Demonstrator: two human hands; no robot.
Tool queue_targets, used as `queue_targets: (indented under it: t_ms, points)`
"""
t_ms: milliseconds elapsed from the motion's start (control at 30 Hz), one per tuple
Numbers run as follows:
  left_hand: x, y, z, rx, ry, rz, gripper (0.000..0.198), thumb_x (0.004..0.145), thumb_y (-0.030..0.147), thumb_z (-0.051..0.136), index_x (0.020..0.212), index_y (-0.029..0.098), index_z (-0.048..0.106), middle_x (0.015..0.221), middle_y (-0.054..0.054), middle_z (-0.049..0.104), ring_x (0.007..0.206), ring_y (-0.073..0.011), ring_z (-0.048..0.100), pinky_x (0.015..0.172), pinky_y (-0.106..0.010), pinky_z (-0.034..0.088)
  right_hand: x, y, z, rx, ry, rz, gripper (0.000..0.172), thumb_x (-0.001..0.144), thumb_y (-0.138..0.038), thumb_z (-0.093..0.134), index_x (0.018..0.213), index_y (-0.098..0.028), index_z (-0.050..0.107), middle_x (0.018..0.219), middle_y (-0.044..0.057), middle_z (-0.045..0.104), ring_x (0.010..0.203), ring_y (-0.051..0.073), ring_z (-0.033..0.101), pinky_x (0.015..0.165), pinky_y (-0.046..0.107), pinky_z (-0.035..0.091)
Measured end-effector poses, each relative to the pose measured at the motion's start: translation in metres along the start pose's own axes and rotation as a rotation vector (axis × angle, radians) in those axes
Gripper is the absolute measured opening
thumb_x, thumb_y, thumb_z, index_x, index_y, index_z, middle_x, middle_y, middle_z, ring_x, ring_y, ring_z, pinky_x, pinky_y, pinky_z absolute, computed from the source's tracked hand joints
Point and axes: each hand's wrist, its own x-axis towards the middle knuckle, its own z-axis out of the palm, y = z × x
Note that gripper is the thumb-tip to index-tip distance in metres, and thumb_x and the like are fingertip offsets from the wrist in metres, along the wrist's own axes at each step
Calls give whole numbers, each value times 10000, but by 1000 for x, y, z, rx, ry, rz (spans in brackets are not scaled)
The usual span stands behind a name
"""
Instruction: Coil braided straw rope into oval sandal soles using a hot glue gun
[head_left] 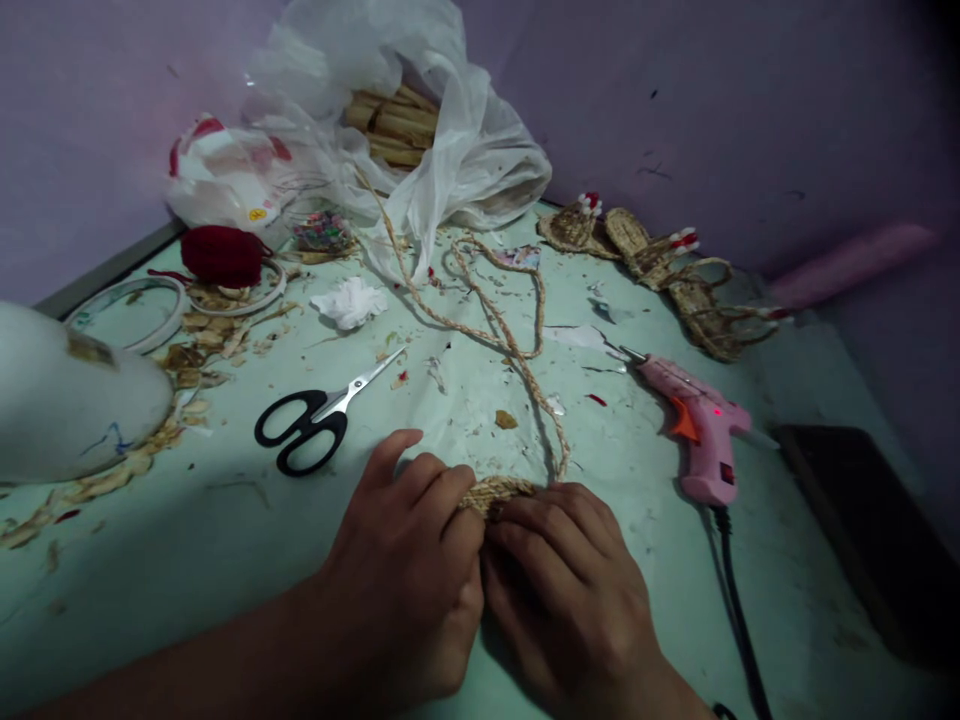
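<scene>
Between my two hands is a small piece of coiled, braided straw (499, 489), mostly covered by my fingers. My left hand (424, 545) is closed on its left side, with the index finger or thumb lifted a little. On its right side, my right hand (566, 570) has its fingers curled over the piece. From there a braided straw cord (525, 375) runs away across the table, loops, and leads back toward a plastic bag. Black-handled scissors (319, 420) lie with blades parted to the left. A pink glue gun (701, 425) with a lit red light rests at right.
At the back stands a white plastic bag (487, 150) with dried stalks (394, 125). Small woven slippers (660, 260) line the right wall. Red yarn (221, 255), tape rolls (135, 310), a white container (67, 400) and scraps fill the left. A dark phone-like slab (862, 530) lies right.
</scene>
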Motion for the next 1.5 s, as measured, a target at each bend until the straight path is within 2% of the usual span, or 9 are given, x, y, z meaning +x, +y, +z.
queue_targets:
  t_ms: [500, 700, 867, 1033, 1200, 1500]
  points:
    - [3, 0, 4, 32, 26, 13, 115, 645, 113, 569, 745, 168, 586, 912, -65, 671, 791, -193, 542, 986, -503, 344, 2, -3, 1, 27, 32, 58, 91, 772, -71, 589, 817, -132, 640, 794, 95, 682, 737, 212, 554, 705, 412, 486]
    - [7, 2, -1, 65, -70, -4, 85, 642, 157, 547, 692, 167, 615, 813, -66, 663, 760, -214, 539, 969, -515, 325, 0, -2, 4, 3, 29, 37, 81, 779, -97, 563, 813, -140, 622, 800, 92, 661, 755, 221, 544, 726, 430, 450]
    - [7, 4, -3, 113, -46, 4, 158, 658, 145, 531, 760, 155, 650, 807, -68, 657, 775, -221, 546, 953, -502, 338, -3, -1, 6, -38, 40, 15, 72, 782, -122, 550, 799, -163, 606, 800, 85, 648, 755, 219, 538, 733, 426, 436]
    - [7, 5, -5, 156, -93, 5, 134, 660, 147, 532, 746, 157, 635, 832, -67, 655, 810, -224, 552, 997, -502, 306, -2, -3, 5, -70, 59, -9, 83, 752, -123, 544, 783, -170, 604, 796, 75, 654, 771, 215, 556, 815, 443, 419]
    - [8, 4, -6, 154, -86, 27, 121, 668, 142, 527, 744, 161, 618, 833, -62, 655, 813, -224, 558, 990, -504, 308, -3, -4, 6, -78, 70, 4, 97, 739, -118, 545, 787, -165, 615, 803, 70, 663, 784, 210, 567, 916, 470, 375]
    - [8, 3, -4, 127, -82, 22, 96, 670, 149, 528, 722, 155, 608, 835, -70, 642, 813, -228, 552, 973, -519, 307, -2, -4, 8, -57, 74, 20, 119, 738, -112, 531, 796, -172, 617, 804, 66, 658, 788, 206, 565, 961, 467, 361]
